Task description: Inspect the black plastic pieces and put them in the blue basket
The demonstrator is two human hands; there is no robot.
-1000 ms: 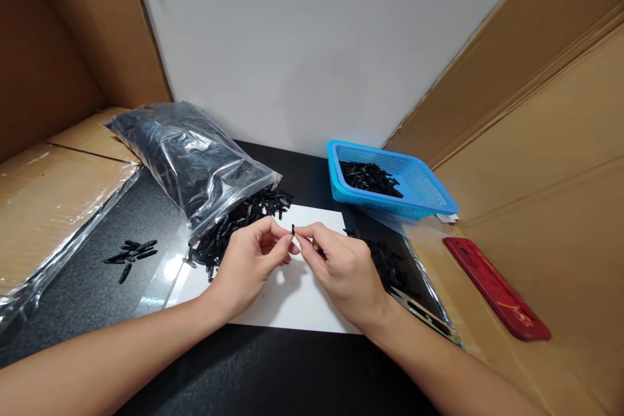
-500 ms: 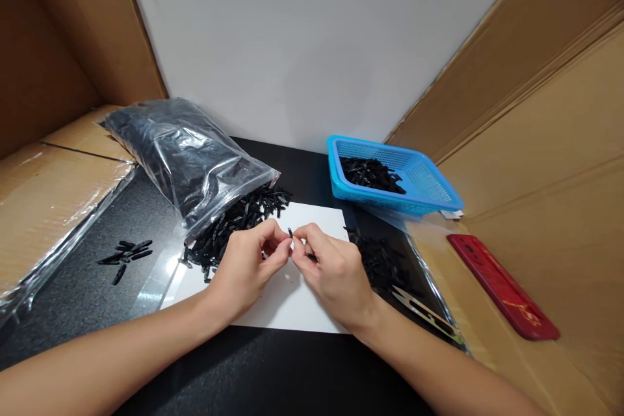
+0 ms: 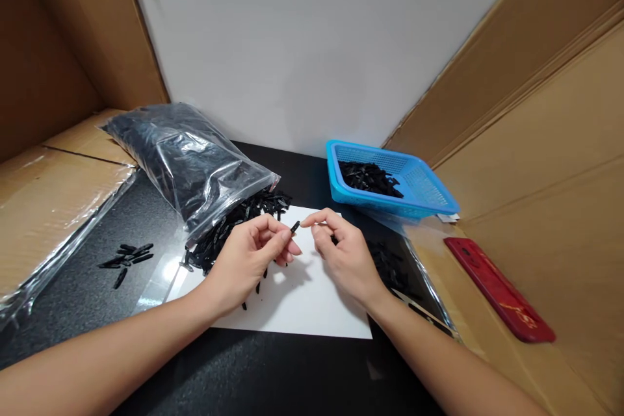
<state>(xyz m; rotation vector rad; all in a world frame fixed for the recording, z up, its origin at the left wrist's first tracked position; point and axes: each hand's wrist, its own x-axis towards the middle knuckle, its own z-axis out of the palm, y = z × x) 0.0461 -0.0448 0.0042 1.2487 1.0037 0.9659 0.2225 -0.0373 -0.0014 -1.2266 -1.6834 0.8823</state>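
Note:
Between thumb and index finger, my left hand [image 3: 253, 253] pinches a small black piece [image 3: 295, 227] above the white sheet [image 3: 302, 305]. Just to the right is my right hand [image 3: 344, 257], its index fingertip close to the tip of that piece. A dark bit shows between its curled fingers, too hidden to identify. Behind my left hand lies a pile of black pieces [image 3: 214, 240], and a few loose ones rest on the sheet below my left wrist. More black pieces [image 3: 387, 260] lie right of my right hand.
A clear bag of black pieces [image 3: 190, 156] rests at the back left. The blue basket [image 3: 400, 208] at the back right holds more. Several pieces [image 3: 124, 259] lie far left. Scissors-like metal tool [image 3: 424, 313] and red case [image 3: 500, 289] are at the right.
My hands have moved apart slightly, and the black piece now points out from my left fingers. My right index finger has extended. Loose pieces now show on the sheet by my left wrist.

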